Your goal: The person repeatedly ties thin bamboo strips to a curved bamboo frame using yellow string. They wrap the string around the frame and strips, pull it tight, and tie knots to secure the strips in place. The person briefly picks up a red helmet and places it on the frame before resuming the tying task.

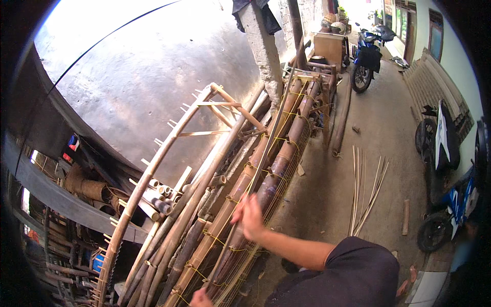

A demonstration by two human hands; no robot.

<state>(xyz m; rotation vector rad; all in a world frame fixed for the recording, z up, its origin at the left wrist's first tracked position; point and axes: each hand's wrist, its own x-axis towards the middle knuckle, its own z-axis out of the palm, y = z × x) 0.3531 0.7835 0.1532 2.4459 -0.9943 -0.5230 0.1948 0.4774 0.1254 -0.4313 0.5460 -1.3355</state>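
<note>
A long, thin bamboo strip [266, 149] runs lengthwise over thick brown bamboo poles [273, 176], which are bound with yellow cord and have wire mesh along their right side. My right hand [250, 219] is at the middle of the strip, its fingers curled against it, slightly blurred. At the bottom edge, only part of my left hand [201, 298] shows. Its fingers are closed at the near end of the strip. My right arm reaches in from the lower right in a dark sleeve.
Left of the poles stands a bent bamboo frame with pegs [176, 130] beside stacked bamboo [169, 256]. Split bamboo strips [365, 189] lie on the floor to the right. A blue motorcycle [365, 56] is parked farther back, and more two-wheelers [445, 220] line the right wall.
</note>
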